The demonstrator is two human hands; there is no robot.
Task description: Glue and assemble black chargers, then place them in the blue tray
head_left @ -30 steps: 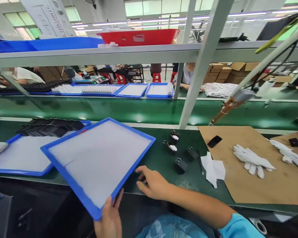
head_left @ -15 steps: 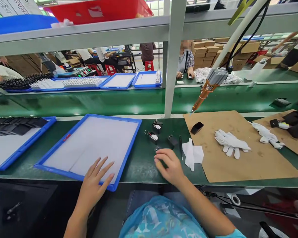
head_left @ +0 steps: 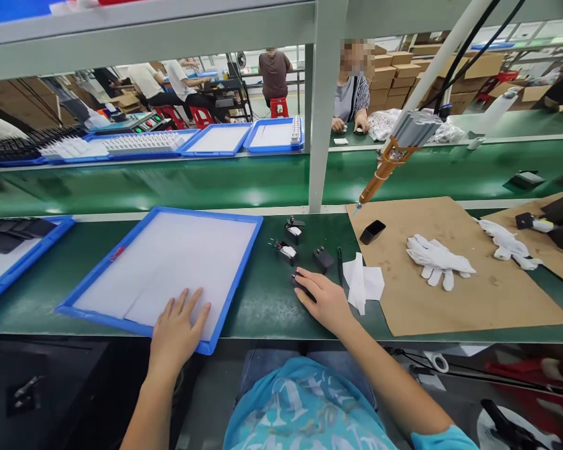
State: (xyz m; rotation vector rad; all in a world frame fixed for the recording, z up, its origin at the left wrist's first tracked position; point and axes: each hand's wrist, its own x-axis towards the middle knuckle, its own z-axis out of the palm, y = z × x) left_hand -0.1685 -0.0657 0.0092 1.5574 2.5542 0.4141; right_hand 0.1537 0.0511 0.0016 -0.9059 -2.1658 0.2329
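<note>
My left hand (head_left: 179, 331) lies open, fingers spread, over the near right corner of a white-lined blue tray (head_left: 256, 247). On the green bench, my right hand (head_left: 323, 300) has its bent fingers closed on a small black plug piece (head_left: 294, 275), mostly hidden beneath them. Just beyond it are a black power adapter with prongs (head_left: 323, 259) and two opened adapters with white parts inside, a nearer one (head_left: 287, 251) and a farther one (head_left: 294, 231). A black pen-like stick (head_left: 340, 265) and white paper pieces (head_left: 363, 281) lie to the right of this hand.
Brown cardboard (head_left: 422, 312) covers the right side, bearing white gloves (head_left: 438, 259) and a black housing (head_left: 372, 232). An orange-tipped tool (head_left: 380, 178) hangs above. At left is another blue tray (head_left: 28, 265) with black pieces. A metal post (head_left: 319, 125) rises behind; people work beyond.
My right hand has come down onto the small black plug piece, and its fingers now cover it. My left hand has settled lower over the tray corner. The view has tilted downward.
</note>
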